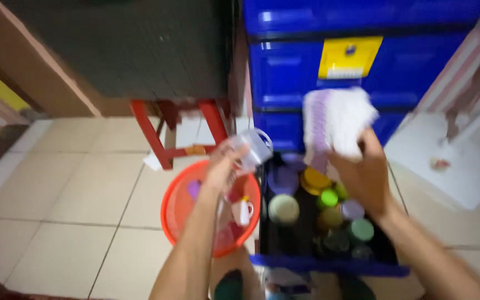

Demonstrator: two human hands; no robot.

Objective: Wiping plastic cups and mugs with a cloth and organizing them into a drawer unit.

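Blue plastic drawer cabinet [306,72], bottom drawer [329,264] pulled open, crowded with coloured lidded cups. Beside it, red basin [176,205] on tiled floor. Right hand [365,178] clamped on white cloth [337,119]; left hand [223,166] gripping clear cup [254,147] above basin.

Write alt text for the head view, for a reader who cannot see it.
Seen from above, a person's left hand holds a clear plastic cup over a red basin, while the right hand holds a white cloth. Below the hands, an open blue drawer holds colourful cups and lids. The picture is motion-blurred.
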